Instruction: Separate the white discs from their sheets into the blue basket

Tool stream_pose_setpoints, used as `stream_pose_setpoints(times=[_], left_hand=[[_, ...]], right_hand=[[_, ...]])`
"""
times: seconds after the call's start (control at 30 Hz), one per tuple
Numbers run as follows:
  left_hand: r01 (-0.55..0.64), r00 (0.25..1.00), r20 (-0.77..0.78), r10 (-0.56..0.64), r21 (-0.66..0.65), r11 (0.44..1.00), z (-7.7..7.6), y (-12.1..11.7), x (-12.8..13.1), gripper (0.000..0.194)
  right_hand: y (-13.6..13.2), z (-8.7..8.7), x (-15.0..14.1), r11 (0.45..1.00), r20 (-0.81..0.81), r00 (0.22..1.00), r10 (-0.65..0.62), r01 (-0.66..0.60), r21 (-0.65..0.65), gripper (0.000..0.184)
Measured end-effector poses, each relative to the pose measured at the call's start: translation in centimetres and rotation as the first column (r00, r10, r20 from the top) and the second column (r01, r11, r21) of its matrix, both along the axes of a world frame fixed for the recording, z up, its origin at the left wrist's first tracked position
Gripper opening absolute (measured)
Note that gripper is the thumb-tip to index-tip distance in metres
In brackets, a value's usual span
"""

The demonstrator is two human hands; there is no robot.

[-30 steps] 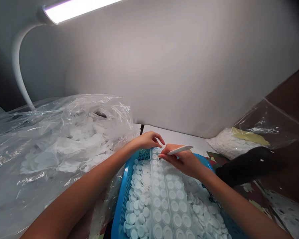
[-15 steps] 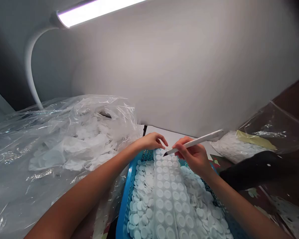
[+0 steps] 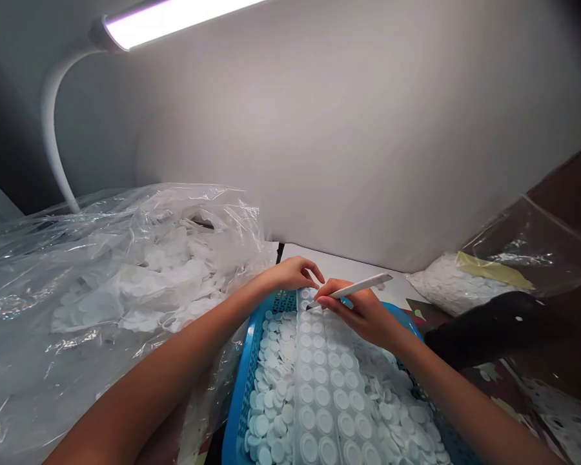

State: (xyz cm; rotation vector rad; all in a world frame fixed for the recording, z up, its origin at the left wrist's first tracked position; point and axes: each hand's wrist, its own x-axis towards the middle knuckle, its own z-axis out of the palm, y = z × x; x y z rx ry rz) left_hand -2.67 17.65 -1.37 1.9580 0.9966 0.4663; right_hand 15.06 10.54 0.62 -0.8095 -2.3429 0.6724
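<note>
My right hand [image 3: 361,310] is closed around a white pen-shaped tool [image 3: 361,285], whose dark pointed tip is at the far rows of a clear plastic tray [image 3: 323,387]. Round white discs fill the tray's rows of pockets. At the tray's far end, my left hand [image 3: 295,274] bends over the edge with its fingertips on it; the undersides of the fingers are hidden. The tray lies lengthwise over a blue basket [image 3: 237,400] heaped with loose white discs [image 3: 274,387].
To the left spreads a large clear plastic bag [image 3: 140,271] with white pieces inside. Another bag of white pieces [image 3: 450,281] with a yellow strip stands at the right, near a black object [image 3: 484,329]. A lit lamp [image 3: 179,22] hangs above, before a pale wall.
My right hand has moved left and slightly down with the tool, bringing its tip nearer the tray's left edge. My left hand stays at the far end.
</note>
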Motion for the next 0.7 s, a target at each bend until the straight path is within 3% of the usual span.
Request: stream_pose_setpoints(times=[0.37, 0.7], left_hand=[[0.0, 1.0, 0.003, 0.0, 0.017, 1.0, 0.2, -0.11, -0.03, 0.027], [-0.002, 1.0, 0.007, 0.002, 0.0, 1.0, 0.35, -0.33, -0.04, 0.029]], right_hand=[[-0.08, -0.13, -0.3, 0.978, 0.169, 0.985, 0.034, -0.068, 0.198, 0.019], [-0.03, -0.66, -0.55, 0.986, 0.15, 0.987, -0.061, 0.036, 0.163, 0.017]])
